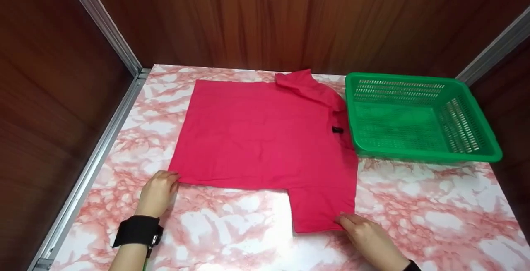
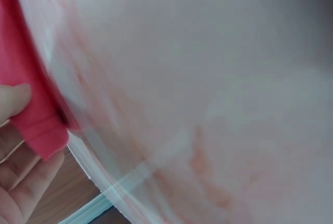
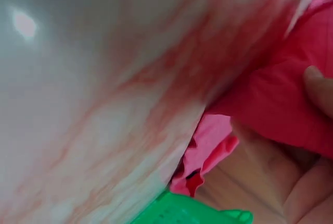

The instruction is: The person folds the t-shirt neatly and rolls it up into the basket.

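A red short-sleeved T-shirt (image 1: 256,134) lies spread on the marbled table, its hem to the left and its neck, with a black label (image 1: 337,130), to the right. My left hand (image 1: 159,190) pinches the near hem corner; in the left wrist view the thumb presses the shirt's edge (image 2: 44,130) against the fingers. The near sleeve (image 1: 319,211) points toward me, and my right hand (image 1: 368,236) pinches its outer corner. In the right wrist view the thumb lies over the red cloth (image 3: 270,99), with fingers beneath. The far sleeve (image 1: 304,82) is bunched and creased.
A green plastic basket (image 1: 422,157) stands at the right, its left side against the shirt's neck. Dark wooden panels (image 1: 256,22) enclose the back and sides, with a metal rail (image 1: 95,147) along the left table edge. Pink-and-white tabletop (image 1: 215,229) shows in front.
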A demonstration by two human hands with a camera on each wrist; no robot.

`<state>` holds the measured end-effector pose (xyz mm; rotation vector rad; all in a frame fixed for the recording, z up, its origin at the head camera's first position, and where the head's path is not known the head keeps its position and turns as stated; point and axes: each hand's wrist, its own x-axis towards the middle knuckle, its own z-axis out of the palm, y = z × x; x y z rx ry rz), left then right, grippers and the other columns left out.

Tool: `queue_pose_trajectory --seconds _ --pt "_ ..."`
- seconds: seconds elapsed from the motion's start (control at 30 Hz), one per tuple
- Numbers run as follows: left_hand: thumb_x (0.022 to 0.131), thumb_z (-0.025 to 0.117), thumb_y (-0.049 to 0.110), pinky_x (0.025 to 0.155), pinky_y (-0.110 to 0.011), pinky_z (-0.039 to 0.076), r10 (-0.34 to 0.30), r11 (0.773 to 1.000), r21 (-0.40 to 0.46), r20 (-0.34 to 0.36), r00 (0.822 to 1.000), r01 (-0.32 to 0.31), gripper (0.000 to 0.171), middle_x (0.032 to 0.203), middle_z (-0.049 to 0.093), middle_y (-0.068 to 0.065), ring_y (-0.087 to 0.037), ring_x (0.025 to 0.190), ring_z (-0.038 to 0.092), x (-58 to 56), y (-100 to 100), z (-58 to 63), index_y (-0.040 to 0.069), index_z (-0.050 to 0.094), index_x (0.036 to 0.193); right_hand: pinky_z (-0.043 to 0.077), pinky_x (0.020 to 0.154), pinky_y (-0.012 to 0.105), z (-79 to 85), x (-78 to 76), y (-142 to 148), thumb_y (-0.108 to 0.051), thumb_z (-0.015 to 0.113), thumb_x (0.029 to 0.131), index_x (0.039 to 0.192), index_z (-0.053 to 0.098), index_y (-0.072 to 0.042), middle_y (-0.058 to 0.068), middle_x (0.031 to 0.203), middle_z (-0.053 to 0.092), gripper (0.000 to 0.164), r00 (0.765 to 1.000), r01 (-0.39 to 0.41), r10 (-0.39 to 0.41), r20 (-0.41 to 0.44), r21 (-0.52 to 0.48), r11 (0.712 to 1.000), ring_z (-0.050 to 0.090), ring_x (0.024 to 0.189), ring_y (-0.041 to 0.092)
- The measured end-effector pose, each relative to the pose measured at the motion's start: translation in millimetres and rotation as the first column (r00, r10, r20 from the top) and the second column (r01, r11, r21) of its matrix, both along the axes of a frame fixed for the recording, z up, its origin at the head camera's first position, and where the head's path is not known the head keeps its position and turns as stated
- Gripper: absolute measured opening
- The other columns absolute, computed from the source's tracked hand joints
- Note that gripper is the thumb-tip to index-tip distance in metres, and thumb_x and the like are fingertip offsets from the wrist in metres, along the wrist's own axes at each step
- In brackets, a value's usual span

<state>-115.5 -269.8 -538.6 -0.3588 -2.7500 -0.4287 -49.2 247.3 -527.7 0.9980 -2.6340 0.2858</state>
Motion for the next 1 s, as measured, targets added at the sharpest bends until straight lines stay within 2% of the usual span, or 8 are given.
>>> queue_pose_trajectory --seconds 0.13,0.3,0.47,0.67,0.8,0.87,0.93,1.0 --pt "0.078 0.070 -0.004 0.080 -0.043 0.053 -0.002 0.999 0.037 -0.017 1.000 0.003 0.015 0.096 0.070 -0.017 -0.032 0.092 0.064 5.6 -1 -2.0 -0.003 0.071 0.094 0.056 0.069 0.030 8.7 2.6 7 0.000 0.079 0.065 0.100 0.068 -0.010 0.006 0.101 0.069 0.038 0.998 -0.048 0.050 0.027 -0.065 0.997 0.067 0.090 0.017" --pt "0.079 0.070 -0.004 0.077 -0.042 0.053 -0.007 0.998 0.056 -0.046 0.999 0.010 0.012 0.091 0.069 -0.017 -0.033 0.087 0.065 13.9 -3 -1.9 -0.002 0.070 0.091 0.055 0.070 0.026 21.1 7.1 11 -0.001 0.082 0.061 0.101 0.068 -0.013 -0.001 0.096 0.070 0.044 0.998 -0.056 0.058 0.019 -0.111 0.992 0.067 0.085 0.013" --pt "0.077 0.071 -0.005 0.074 -0.041 0.053 0.002 0.995 0.096 -0.056 0.998 0.003 0.014 0.087 0.069 -0.014 -0.031 0.084 0.066 22.9 -6 2.2 0.000 0.068 0.090 0.054 0.069 0.024 30.8 8.7 13 -0.004 0.083 0.060 0.100 0.068 -0.015 -0.003 0.091 0.070 0.044 0.998 -0.067 0.067 -0.004 -0.140 0.988 0.067 0.080 0.011" --pt "0.077 0.073 -0.003 0.072 -0.040 0.054 0.009 0.990 0.140 -0.085 0.996 0.003 0.014 0.084 0.069 -0.010 -0.028 0.081 0.067 26.9 -7 12.1 0.004 0.069 0.088 0.052 0.067 0.021 43.9 7.4 16 -0.013 0.078 0.071 0.097 0.067 -0.018 -0.007 0.085 0.069 0.029 0.998 -0.060 0.060 -0.001 -0.180 0.982 0.066 0.076 0.009" --pt "0.079 0.072 0.002 0.070 -0.040 0.054 0.028 0.986 0.168 -0.079 0.996 -0.014 0.009 0.082 0.069 -0.009 -0.027 0.080 0.067 25.4 -8 18.6 0.006 0.068 0.086 0.051 0.065 0.019 54.6 1.8 15 -0.022 0.069 0.084 0.094 0.066 -0.018 -0.008 0.083 0.068 0.010 0.998 -0.067 0.063 -0.027 -0.207 0.976 0.065 0.074 0.007" --pt "0.080 0.072 0.005 0.069 -0.040 0.054 0.042 0.982 0.188 -0.063 0.997 -0.030 0.007 0.081 0.068 -0.008 -0.026 0.080 0.067 23.2 -8 21.8 0.007 0.067 0.085 0.051 0.063 0.020 59.8 -4.8 14 -0.025 0.062 0.090 0.091 0.066 -0.017 -0.008 0.080 0.068 0.010 0.995 -0.086 0.075 -0.058 -0.218 0.972 0.065 0.072 0.007" --pt "0.081 0.071 0.005 0.068 -0.040 0.054 0.051 0.977 0.210 -0.050 0.997 -0.039 0.005 0.079 0.067 -0.008 -0.024 0.076 0.066 19.8 -8 25.1 0.006 0.067 0.085 0.051 0.063 0.020 66.2 -13.7 14 -0.029 0.056 0.094 0.091 0.066 -0.015 -0.006 0.079 0.069 0.017 0.995 -0.088 0.075 -0.066 -0.224 0.971 0.065 0.071 0.008" --pt "0.082 0.070 0.005 0.067 -0.040 0.053 0.054 0.973 0.229 -0.047 0.997 -0.042 0.004 0.078 0.067 -0.008 -0.024 0.075 0.066 14.5 -7 28.6 0.005 0.067 0.085 0.052 0.063 0.019 73.6 -24.9 13 -0.024 0.058 0.093 0.090 0.066 -0.014 -0.007 0.078 0.069 0.013 0.995 -0.095 0.083 -0.059 -0.240 0.966 0.065 0.070 0.007"
